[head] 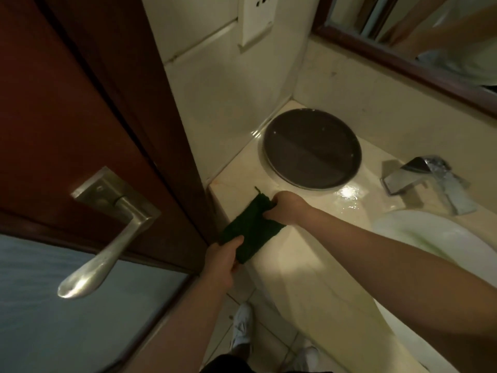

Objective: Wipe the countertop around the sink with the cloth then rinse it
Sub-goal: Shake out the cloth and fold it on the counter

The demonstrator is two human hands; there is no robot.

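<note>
Cream countertop [304, 254] is gleaming wet beside the sink [419, 235] while the left hand [223, 262] and right hand [286, 211] are pinching opposite edges of the green cloth [251, 230], apparently stretching it flat at the counter's left corner for wiping.

Both bare arms reach forward, each hand closed in a grip on one end of the same cloth.

The left hand [224, 258] pinches the near end, thumb on top and fingers curled beneath, forearm rising from below. The right hand [286, 210] clasps the far end, knuckles up and wrist straight, its forearm stretching in from the right, beyond the left grip.
</note>
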